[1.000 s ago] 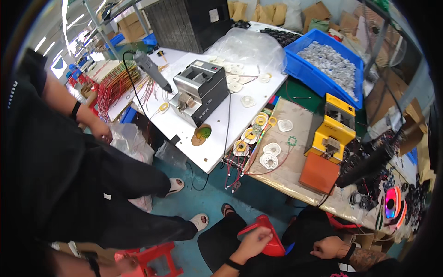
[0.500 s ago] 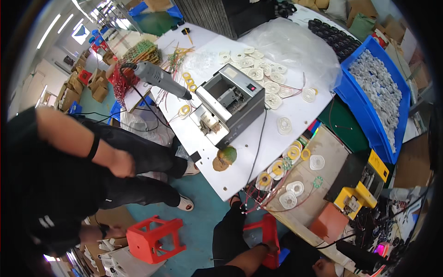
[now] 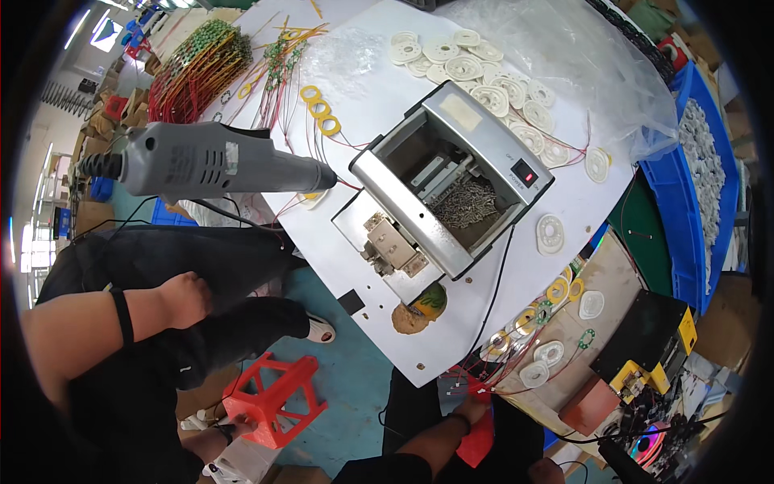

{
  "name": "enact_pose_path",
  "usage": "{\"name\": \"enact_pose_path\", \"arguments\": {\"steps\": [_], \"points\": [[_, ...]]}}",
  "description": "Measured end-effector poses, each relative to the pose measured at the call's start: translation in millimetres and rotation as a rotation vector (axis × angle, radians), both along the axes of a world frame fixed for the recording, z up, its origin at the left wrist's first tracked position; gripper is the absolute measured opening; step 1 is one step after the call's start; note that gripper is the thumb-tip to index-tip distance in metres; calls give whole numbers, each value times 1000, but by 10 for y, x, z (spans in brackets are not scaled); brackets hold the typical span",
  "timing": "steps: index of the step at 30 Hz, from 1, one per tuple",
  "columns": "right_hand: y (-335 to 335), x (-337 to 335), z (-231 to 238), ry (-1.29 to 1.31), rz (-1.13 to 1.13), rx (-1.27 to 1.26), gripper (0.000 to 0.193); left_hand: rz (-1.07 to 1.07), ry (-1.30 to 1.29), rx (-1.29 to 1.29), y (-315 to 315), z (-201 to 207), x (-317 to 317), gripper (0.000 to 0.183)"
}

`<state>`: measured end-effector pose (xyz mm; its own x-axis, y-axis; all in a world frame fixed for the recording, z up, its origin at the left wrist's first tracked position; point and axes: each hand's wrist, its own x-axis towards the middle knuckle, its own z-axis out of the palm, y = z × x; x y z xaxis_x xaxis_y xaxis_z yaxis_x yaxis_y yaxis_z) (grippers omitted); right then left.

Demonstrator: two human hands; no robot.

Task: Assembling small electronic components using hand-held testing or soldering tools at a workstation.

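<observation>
Low in the view, my left hand [image 3: 474, 406] is closed at the edge of a red plastic stool [image 3: 477, 445] between my legs, its fingers partly hidden. A dark band circles that wrist. My right hand [image 3: 547, 471] shows only in part at the bottom edge beside my dark trousers, its fingers hard to make out. In front of me on the white table [image 3: 379, 327] stands a grey metal machine [image 3: 451, 177] with an open hopper of small metal screws. A grey electric screwdriver [image 3: 214, 161] hangs left of the machine.
At left stands a co-worker whose hand [image 3: 187, 298] is closed; their other hand [image 3: 235, 427] is at another red stool [image 3: 278, 403]. White plastic discs [image 3: 484, 73], yellow rings [image 3: 320, 109] and wired green boards [image 3: 201, 64] lie about. Right are a blue bin [image 3: 685, 194] and a yellow-black machine [image 3: 645, 347].
The view has come closer to the table and machine, so the screwdriver looks larger. My left hand stays at the stool. The co-worker remains at the left.
</observation>
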<state>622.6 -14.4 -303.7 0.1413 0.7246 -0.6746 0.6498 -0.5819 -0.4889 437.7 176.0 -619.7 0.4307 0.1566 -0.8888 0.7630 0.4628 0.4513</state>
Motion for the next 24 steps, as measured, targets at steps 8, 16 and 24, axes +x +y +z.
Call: {"name": "enact_pose_path", "arguments": {"steps": [8,16,24], "points": [[636,-120,169,9,-431,-246,20,-30,-150,66,-107,-409,-113,70],[29,-234,-292,-192,-746,0,14,-593,-71,24,530,95,306,62],[-205,-336,-948,-365,-829,305,15,-725,-425,216,1072,370,351,48]]}}
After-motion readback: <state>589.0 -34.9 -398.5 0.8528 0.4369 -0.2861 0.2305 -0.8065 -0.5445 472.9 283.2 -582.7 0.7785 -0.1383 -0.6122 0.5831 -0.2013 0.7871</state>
